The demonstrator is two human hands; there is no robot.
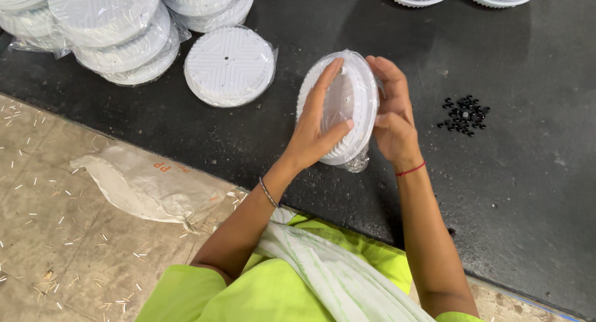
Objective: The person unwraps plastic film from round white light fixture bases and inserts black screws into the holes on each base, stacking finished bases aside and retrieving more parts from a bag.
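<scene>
White plastic, round and ribbed, wrapped in a clear bag: that is the disc stack (347,105) held upright on edge between both hands above the black mat (509,192). The left hand (316,133) lies flat over the near face of the stack, fingers spread up toward its top rim and thumb pressed across the lower middle. The right hand (392,114) cups the far side, its fingers curled over the upper rim and the thumb tucked against the edge. Both hands are closed on the stack, which sits tilted between them, a tail of loose bag hanging out just beneath the grip.

Up and to the left of the grip, well apart, a single bagged disc pack (230,66) lies flat on the mat, and beyond it a heap of bagged packs (112,30) is piled several deep. To the right of the grip, near the right hand, a scatter of small black beads (464,115) rests on the mat. Below and left of the grip, off the mat's edge, a crumpled woven sack (146,185) lies on the tiled floor (56,235) among pale splinters.
</scene>
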